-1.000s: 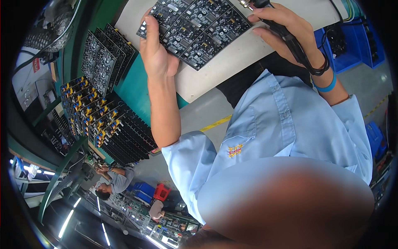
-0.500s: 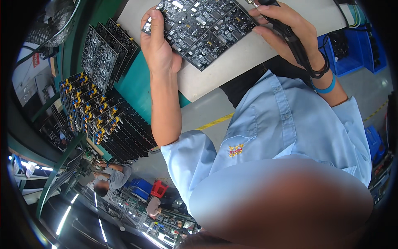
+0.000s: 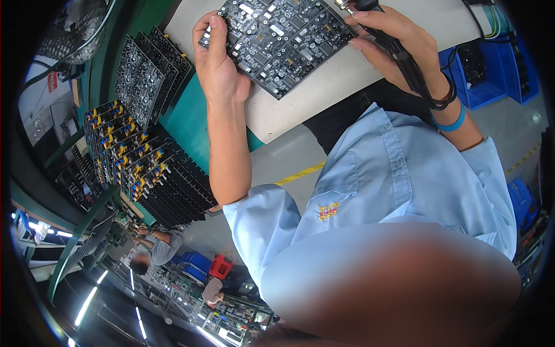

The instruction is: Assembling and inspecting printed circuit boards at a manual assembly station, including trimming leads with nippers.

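A black circuit board panel [image 3: 277, 52], crowded with small parts and white connectors, is tilted above the pale work surface [image 3: 277, 118]. My left hand [image 3: 217, 63] is closed on its left edge, thumb on top and fingers mostly hidden beneath. In my right hand [image 3: 399, 49] is a black corded soldering iron [image 3: 407, 66], its metal front end by the board's upper right edge. The working tip runs out of the picture's top. My right fingertips are at the board's right corner; whether they touch it I cannot tell. A blue band [image 3: 452, 121] circles my right wrist.
Several similar boards [image 3: 139, 81] stand upright on the left, beside a rack of boards with yellow and blue parts [image 3: 127, 150]. A green mat [image 3: 188, 127] lies under them. Blue bins [image 3: 483, 84] with black parts stand at right. Two people [image 3: 162, 248] work farther off.
The soldering iron and my right hand have shifted slightly left, and more of the metal end shows. The board and my left hand have hardly moved.
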`<state>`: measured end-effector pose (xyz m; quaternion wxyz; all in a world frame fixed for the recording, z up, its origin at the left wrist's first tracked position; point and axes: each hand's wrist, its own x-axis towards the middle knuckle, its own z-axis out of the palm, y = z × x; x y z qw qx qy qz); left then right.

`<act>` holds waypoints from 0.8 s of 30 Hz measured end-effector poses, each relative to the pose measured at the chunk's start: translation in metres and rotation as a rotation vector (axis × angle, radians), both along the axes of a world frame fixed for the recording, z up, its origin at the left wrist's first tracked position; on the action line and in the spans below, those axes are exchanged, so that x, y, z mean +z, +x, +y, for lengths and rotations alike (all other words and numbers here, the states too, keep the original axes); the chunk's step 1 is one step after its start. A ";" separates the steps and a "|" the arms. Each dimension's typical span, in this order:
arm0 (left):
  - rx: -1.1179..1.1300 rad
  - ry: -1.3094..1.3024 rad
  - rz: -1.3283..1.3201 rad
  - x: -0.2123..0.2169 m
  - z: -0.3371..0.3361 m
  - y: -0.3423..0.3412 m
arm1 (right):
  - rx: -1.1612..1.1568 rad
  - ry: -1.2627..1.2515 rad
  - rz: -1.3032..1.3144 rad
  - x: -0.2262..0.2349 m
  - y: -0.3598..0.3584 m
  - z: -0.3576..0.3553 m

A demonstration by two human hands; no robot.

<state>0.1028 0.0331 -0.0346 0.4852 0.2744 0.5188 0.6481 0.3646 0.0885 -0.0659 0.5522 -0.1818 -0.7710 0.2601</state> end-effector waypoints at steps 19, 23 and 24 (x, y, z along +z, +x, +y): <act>0.118 -0.089 0.037 0.006 -0.005 0.004 | 0.077 -0.115 -0.091 0.013 -0.005 -0.018; 0.106 -0.085 0.037 0.007 -0.004 0.004 | 0.073 -0.115 -0.084 0.013 -0.005 -0.019; 0.102 -0.085 0.038 0.007 -0.003 0.004 | 0.072 -0.115 -0.081 0.013 -0.005 -0.019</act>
